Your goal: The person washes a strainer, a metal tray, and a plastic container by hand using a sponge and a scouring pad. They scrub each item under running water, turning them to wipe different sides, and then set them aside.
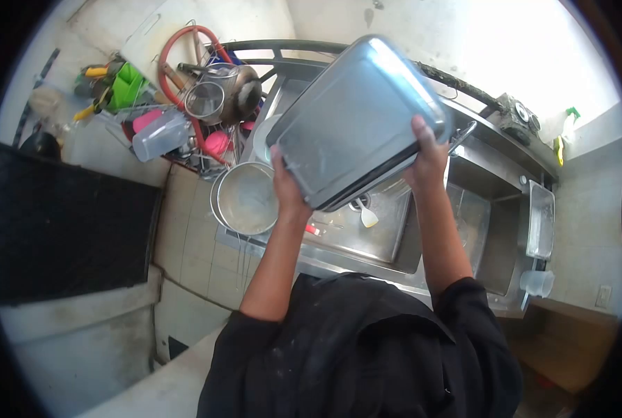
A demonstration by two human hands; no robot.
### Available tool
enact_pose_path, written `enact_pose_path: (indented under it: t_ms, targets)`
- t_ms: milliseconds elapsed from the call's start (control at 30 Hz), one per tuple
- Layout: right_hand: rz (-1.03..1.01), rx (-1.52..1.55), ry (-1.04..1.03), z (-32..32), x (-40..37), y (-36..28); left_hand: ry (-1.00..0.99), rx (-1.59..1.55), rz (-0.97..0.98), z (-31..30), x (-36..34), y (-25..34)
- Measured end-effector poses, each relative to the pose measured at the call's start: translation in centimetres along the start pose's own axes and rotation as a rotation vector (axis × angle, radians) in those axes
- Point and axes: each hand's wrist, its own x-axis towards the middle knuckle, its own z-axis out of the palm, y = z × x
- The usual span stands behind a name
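A large rectangular metal pan (353, 122), its broad flat face toward the camera, is held tilted above the sink (381, 240). My left hand (288, 184) grips its lower left corner, the thumb on the face. At the right edge, my right hand (428, 155) holds it with the thumb on the rim; the other fingers of both hands are mostly hidden behind it. Beneath the pan, a white and yellow spatula (367, 214) lies in the basin near the drain. Close to my left hand stands a round metal pot (248, 198).
At the upper left, a rack holds a strainer (204, 101), a clear plastic container (160, 136) and a green item (126, 85). A second basin (468, 216) lies right, with a clear tray (540, 221) and plastic cup (537, 282) beyond. A pipe rail runs behind.
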Motion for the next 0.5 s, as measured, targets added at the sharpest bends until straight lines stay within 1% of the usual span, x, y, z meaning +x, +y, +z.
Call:
enact_pose_path:
  t_ms: [33,67,100,167,200,233,300,333,367,400,433,467,500]
  targets:
    - [0.189,0.047,-0.041,0.1,1.1,0.2,-0.011,-0.002,-0.016,-2.1,0.4,0.4]
    - [0.381,0.098,-0.085,0.6,1.7,0.6,0.041,-0.023,-0.034,-3.6,0.7,1.0]
    - [0.376,0.093,-0.075,1.5,1.6,1.6,0.096,-0.042,-0.050,-4.9,1.1,1.6]
    - [0.367,0.086,0.137,3.0,1.4,3.9,0.126,-0.043,-0.092,-6.6,1.9,2.4]
    - [0.376,0.175,0.119,2.7,1.8,5.1,0.160,-0.044,-0.120,-6.9,2.2,2.9]
    - [0.372,0.168,0.119,2.4,1.9,5.8,0.157,-0.050,-0.124,-7.0,2.4,3.3]
    - [0.375,0.106,0.218,2.4,1.8,6.1,0.169,0.018,-0.115,-6.5,2.8,4.0]
    - [0.429,0.181,0.153,-0.1,2.1,6.6,0.153,0.018,-0.122,-6.7,3.3,4.3]
    - [0.487,0.251,0.089,-2.6,2.3,7.0,0.140,-0.078,-0.118,-7.0,3.9,4.5]
    - [0.548,0.315,0.027,-1.8,2.0,5.9,0.127,-0.174,-0.115,-7.1,4.4,4.9]
    - [0.383,0.076,0.371,-0.9,0.5,5.3,0.112,-0.177,-0.124,-7.2,4.7,5.2]
    - [0.368,0.072,0.372,-0.4,-0.3,4.1,0.107,-0.150,-0.067,-7.1,5.0,5.8]
    - [0.198,-0.106,0.346,-0.2,-0.6,3.2,0.104,-0.127,-0.004,-7.1,5.6,6.1]
